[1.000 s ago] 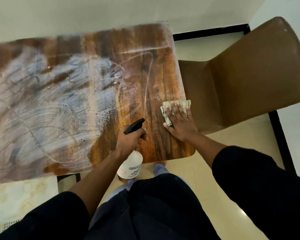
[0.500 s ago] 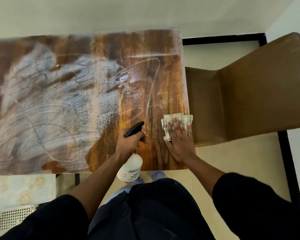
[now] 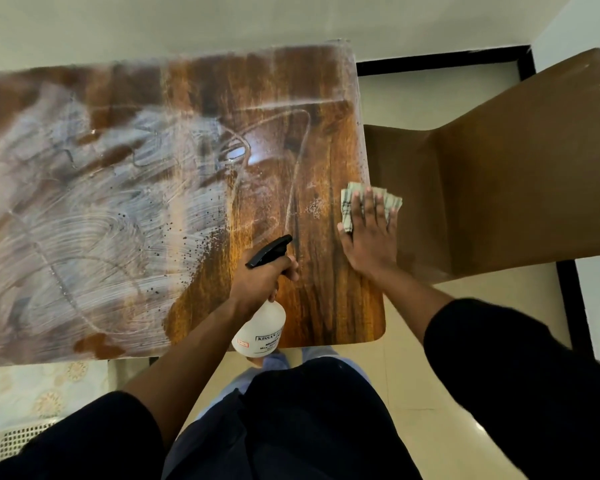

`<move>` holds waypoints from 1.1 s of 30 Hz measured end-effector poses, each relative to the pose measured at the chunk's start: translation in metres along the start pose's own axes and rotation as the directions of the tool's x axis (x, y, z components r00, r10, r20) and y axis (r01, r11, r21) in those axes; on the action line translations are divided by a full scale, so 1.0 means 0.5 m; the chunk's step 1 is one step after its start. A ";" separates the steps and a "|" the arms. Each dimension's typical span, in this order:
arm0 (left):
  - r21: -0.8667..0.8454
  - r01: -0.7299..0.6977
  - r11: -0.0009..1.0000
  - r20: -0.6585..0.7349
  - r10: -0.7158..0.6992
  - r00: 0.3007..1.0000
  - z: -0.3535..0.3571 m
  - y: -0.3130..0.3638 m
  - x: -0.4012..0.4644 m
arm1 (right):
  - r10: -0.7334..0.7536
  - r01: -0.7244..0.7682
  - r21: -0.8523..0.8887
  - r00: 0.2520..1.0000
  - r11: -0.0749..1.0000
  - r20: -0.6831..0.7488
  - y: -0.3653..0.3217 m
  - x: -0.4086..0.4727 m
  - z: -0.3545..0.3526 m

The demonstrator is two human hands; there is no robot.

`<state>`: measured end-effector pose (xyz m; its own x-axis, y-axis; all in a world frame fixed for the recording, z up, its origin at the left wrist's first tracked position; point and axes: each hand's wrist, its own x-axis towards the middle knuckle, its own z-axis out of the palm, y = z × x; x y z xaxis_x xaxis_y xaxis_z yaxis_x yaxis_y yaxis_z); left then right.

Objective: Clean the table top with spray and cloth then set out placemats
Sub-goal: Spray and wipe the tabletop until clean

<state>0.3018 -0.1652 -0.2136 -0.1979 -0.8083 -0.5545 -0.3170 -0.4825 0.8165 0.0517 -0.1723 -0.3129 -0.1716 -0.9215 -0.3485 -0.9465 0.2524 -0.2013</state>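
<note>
Since the earlier frame, the cloth (image 3: 350, 206) is being pushed out over the table (image 3: 319, 150) edge toward the chair (image 3: 499, 188) by the flattened, fingers-spread right hand (image 3: 369, 237). Just left of it, the spray bottle (image 3: 261, 329) is being gripped at the neck by the closed left hand (image 3: 258, 284).

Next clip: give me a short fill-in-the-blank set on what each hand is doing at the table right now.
1. The left hand holds a ____ bottle with a black trigger.
2. The right hand presses flat on a checked ____ at the table's right edge.
3. Beside that edge stands a brown ____.
4. White smeared streaks cover the table's ____ part.

Missing words: spray; cloth; chair; left
</note>
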 end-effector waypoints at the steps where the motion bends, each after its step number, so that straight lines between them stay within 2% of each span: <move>1: -0.001 -0.002 1.000 -0.001 0.002 1.000 -0.001 0.002 0.001 | -0.008 0.008 -0.009 1.000 1.000 0.020 0.003 0.021 -0.010; 7: -0.009 -0.007 1.000 0.003 0.007 1.000 -0.001 0.003 0.009 | -0.080 0.081 -0.079 0.997 0.994 0.016 0.019 0.013 -0.005; 12: -0.029 -0.012 1.000 0.039 0.013 0.999 0.008 -0.001 0.014 | -0.132 0.131 -0.034 0.991 0.991 -0.027 0.026 -0.131 0.046; 19: -0.034 0.004 0.999 0.040 -0.003 0.999 0.018 -0.003 0.022 | -0.116 0.115 -0.025 0.992 0.993 -0.042 0.033 -0.307 0.109; 24: -0.018 -0.007 1.000 0.046 0.008 0.999 0.010 -0.008 0.014 | -0.172 0.172 -0.017 0.984 0.985 -0.042 0.034 -0.225 0.088; 33: -0.026 0.026 0.999 -0.076 -0.028 0.997 -0.007 -0.018 -0.007 | -0.174 0.177 -0.070 0.984 0.982 0.042 0.021 0.066 -0.018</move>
<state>0.3085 -0.1592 -0.2184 -0.1176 -0.8180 -0.5631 -0.2974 -0.5120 0.8058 0.0336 -0.2027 -0.3183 0.0076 -0.9382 -0.3459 -0.9786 0.0642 -0.1954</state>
